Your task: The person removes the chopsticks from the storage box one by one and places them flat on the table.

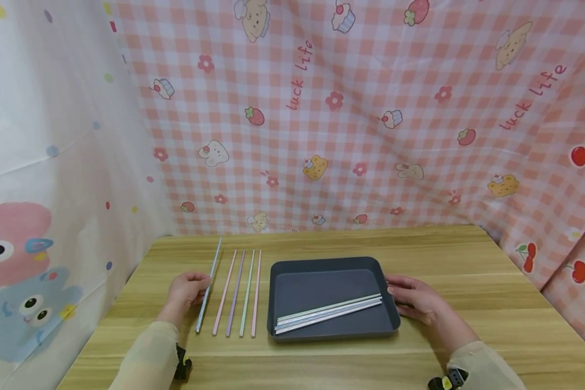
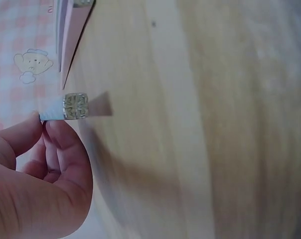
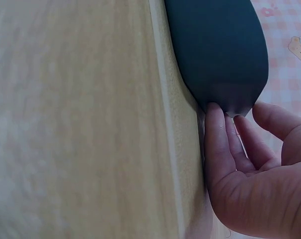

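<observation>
Pinching a blue stick [image 1: 205, 301] near the left edge of the worktop [image 1: 331, 363], the left hand [image 1: 189, 288] would do well to keep its grip light, clear of four neighbouring sticks [image 1: 236, 294]; the right hand [image 1: 416, 298], fingers bent, grips the right side of the tray [image 1: 322, 281].

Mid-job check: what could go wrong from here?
The blue chopstick might swivel in the pinch of the left hand and knock the nearest pink chopstick. If the right hand nudges the tray it touches, the chopsticks inside could slide or roll.
</observation>
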`<action>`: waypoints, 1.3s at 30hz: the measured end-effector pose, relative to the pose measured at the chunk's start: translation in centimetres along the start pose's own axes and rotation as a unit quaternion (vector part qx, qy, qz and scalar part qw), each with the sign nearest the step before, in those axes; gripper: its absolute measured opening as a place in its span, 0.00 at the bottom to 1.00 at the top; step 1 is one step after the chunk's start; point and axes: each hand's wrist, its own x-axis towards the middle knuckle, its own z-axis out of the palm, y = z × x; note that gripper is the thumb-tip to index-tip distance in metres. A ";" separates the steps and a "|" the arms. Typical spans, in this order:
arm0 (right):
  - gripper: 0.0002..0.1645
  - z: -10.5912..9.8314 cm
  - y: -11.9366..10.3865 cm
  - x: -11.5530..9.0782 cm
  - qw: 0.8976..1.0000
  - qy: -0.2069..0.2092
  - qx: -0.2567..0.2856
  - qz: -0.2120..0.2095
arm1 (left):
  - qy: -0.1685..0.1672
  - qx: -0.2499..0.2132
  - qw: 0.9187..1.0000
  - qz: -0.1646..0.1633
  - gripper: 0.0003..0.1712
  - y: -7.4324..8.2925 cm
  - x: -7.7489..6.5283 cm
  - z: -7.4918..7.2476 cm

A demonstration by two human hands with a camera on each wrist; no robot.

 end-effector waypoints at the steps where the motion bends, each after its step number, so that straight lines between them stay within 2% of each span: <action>1: 0.26 0.0 0.0 0.0 1.000 0.001 0.000 0.001 | 0.001 0.002 1.000 -0.001 0.06 0.0 0.0 0.1; 11: 0.26 0.0 0.0 0.0 1.000 -0.002 0.003 0.003 | 0.004 0.029 1.000 0.004 0.03 -0.2 0.2 0.4; 17: 0.29 0.1 -0.1 -0.1 1.000 0.002 0.000 0.002 | 0.010 0.053 0.999 0.003 0.05 -0.2 0.1 0.5; 27: 0.30 0.1 0.0 -0.2 1.000 -0.001 0.001 -0.001 | 0.012 0.104 0.994 0.004 0.09 -0.3 0.4 0.9; 39: 0.32 0.2 -0.1 -0.2 1.000 0.002 -0.004 0.001 | 0.004 0.163 0.987 0.014 0.07 -0.1 0.2 0.9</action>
